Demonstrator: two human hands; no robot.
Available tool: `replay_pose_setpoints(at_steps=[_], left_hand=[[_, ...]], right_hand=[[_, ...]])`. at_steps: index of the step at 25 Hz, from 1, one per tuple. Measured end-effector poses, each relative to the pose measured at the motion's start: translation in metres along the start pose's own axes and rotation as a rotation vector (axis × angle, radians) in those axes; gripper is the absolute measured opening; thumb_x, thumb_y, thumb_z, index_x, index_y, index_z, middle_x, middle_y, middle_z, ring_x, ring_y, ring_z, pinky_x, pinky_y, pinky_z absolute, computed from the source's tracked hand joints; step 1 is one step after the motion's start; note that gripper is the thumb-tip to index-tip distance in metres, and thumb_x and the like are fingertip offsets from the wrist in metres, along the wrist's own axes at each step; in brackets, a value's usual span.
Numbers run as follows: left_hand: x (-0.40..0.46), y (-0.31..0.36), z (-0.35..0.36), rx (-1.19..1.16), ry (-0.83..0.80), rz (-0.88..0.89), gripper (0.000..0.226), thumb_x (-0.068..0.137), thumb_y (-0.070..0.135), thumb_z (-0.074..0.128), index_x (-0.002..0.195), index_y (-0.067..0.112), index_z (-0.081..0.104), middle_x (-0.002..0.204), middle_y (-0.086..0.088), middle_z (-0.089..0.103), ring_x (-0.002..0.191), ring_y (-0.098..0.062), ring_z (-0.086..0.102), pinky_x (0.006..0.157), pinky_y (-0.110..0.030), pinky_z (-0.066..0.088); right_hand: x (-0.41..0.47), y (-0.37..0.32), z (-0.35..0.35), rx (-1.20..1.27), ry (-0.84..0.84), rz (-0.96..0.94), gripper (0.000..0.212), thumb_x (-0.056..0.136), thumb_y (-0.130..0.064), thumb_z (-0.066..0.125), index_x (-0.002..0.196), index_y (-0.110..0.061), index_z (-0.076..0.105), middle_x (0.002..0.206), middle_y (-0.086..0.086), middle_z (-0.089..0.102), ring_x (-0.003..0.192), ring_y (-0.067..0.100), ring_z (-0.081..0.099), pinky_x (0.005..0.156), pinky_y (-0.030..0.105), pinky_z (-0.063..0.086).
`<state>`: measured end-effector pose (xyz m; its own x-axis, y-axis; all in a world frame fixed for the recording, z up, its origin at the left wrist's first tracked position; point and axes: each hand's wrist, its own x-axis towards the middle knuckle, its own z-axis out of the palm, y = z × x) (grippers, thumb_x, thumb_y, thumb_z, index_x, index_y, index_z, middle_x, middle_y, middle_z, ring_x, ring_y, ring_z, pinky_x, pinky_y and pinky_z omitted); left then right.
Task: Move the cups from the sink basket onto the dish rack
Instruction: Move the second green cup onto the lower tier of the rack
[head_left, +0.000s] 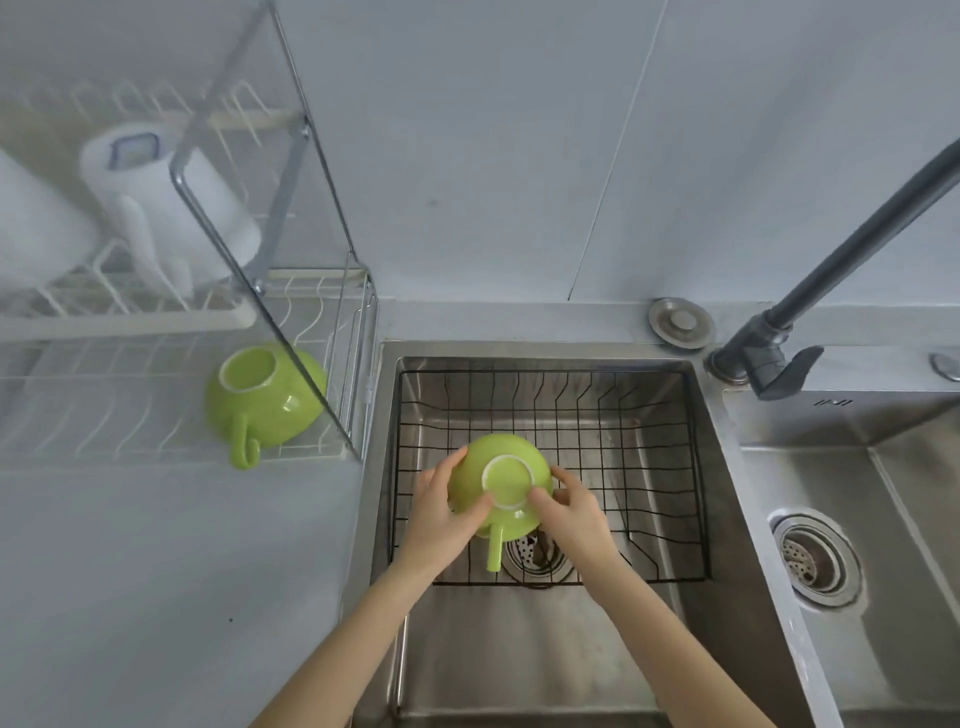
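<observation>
A green cup (506, 486) is upside down over the black wire sink basket (644, 447), its handle pointing toward me. My left hand (441, 512) grips its left side and my right hand (571, 512) grips its right side, thumbs resting on the white-rimmed base. A second green cup (265, 400) lies upside down on the lower shelf of the white wire dish rack (130, 410) at the left, handle toward me.
The basket sits in the left steel sink bowl (519, 665), above a drain (535, 558). A second bowl with a strainer (815, 561) is at right. A dark faucet (810, 322) rises at back right. A white jug (166, 197) rests on the rack's upper shelf.
</observation>
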<state>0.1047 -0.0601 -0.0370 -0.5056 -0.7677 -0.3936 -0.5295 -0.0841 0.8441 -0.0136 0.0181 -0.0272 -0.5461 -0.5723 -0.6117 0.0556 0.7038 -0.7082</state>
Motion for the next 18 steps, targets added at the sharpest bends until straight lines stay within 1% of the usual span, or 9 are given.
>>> replay_pose_setpoints(at_steps=[2,4,5,8,9,11,13,16,18], left_hand=[[-0.021,0.003,-0.013,0.011,-0.049,0.064,0.064,0.082,0.013,0.063,0.137,0.025,0.032,0.121,-0.003,0.036,0.114,-0.018,0.044,0.104,-0.031,0.037],[-0.042,0.002,-0.029,0.036,-0.109,0.134,0.069,0.082,0.009,0.063,0.135,0.034,0.027,0.125,-0.005,0.037,0.108,-0.019,0.047,0.098,-0.028,0.04],[-0.051,0.0,-0.037,0.05,-0.151,0.16,0.071,0.082,0.007,0.062,0.131,0.038,0.023,0.127,-0.005,0.036,0.108,-0.019,0.047,0.098,-0.027,0.039],[-0.079,-0.01,-0.059,0.103,-0.238,0.229,0.085,0.077,0.012,0.066,0.129,0.043,0.007,0.129,-0.002,0.029,0.122,-0.019,0.04,0.111,-0.033,0.033],[-0.087,-0.014,-0.064,0.141,-0.232,0.257,0.09,0.077,0.013,0.068,0.13,0.042,0.002,0.126,0.002,0.025,0.124,-0.015,0.035,0.112,-0.028,0.028],[-0.1,-0.021,-0.077,0.203,-0.177,0.307,0.096,0.076,0.015,0.071,0.129,0.04,-0.005,0.123,0.005,0.02,0.12,-0.006,0.026,0.104,-0.015,0.02],[-0.109,-0.028,-0.093,0.233,-0.134,0.332,0.096,0.075,0.017,0.072,0.127,0.042,-0.005,0.123,0.006,0.019,0.114,-0.005,0.029,0.095,-0.01,0.021],[-0.118,-0.044,-0.123,0.276,-0.077,0.365,0.097,0.073,0.02,0.074,0.131,0.04,-0.001,0.121,0.002,0.027,0.093,-0.004,0.041,0.081,0.0,0.029],[-0.122,-0.053,-0.143,0.288,-0.04,0.363,0.099,0.071,0.024,0.076,0.14,0.034,0.004,0.117,0.002,0.031,0.086,0.004,0.043,0.076,0.007,0.031]], right_hand=[[-0.024,-0.001,-0.001,0.002,0.009,-0.035,0.061,0.079,-0.035,0.052,0.136,-0.02,0.039,0.112,0.006,0.064,0.106,0.025,0.058,0.099,0.04,0.045],[-0.047,-0.004,0.001,-0.024,0.011,-0.09,0.048,0.087,-0.029,0.047,0.134,-0.02,0.041,0.112,0.009,0.064,0.108,0.027,0.057,0.096,0.038,0.045],[-0.057,-0.005,0.002,-0.046,0.011,-0.117,0.045,0.087,-0.03,0.046,0.132,-0.02,0.044,0.11,0.009,0.064,0.108,0.027,0.057,0.094,0.037,0.045],[-0.087,-0.01,0.014,-0.103,0.0,-0.189,0.045,0.082,-0.039,0.044,0.119,-0.017,0.053,0.093,0.003,0.059,0.1,0.026,0.057,0.094,0.04,0.047],[-0.096,-0.011,0.02,-0.114,-0.004,-0.211,0.037,0.085,-0.037,0.045,0.113,-0.014,0.055,0.087,0.001,0.056,0.094,0.025,0.056,0.088,0.038,0.047],[-0.113,-0.014,0.036,-0.137,-0.008,-0.253,0.031,0.088,-0.036,0.045,0.104,-0.012,0.055,0.084,0.002,0.053,0.084,0.023,0.051,0.072,0.031,0.043],[-0.125,-0.017,0.053,-0.155,0.006,-0.283,0.033,0.089,-0.039,0.045,0.107,-0.014,0.055,0.099,0.007,0.056,0.088,0.024,0.052,0.071,0.028,0.04],[-0.139,-0.024,0.083,-0.205,0.023,-0.355,0.039,0.09,-0.04,0.048,0.121,-0.015,0.05,0.119,0.01,0.057,0.103,0.026,0.056,0.082,0.03,0.039],[-0.145,-0.03,0.103,-0.256,0.018,-0.399,0.051,0.088,-0.042,0.051,0.132,-0.016,0.041,0.126,0.01,0.057,0.107,0.025,0.055,0.089,0.033,0.041]])
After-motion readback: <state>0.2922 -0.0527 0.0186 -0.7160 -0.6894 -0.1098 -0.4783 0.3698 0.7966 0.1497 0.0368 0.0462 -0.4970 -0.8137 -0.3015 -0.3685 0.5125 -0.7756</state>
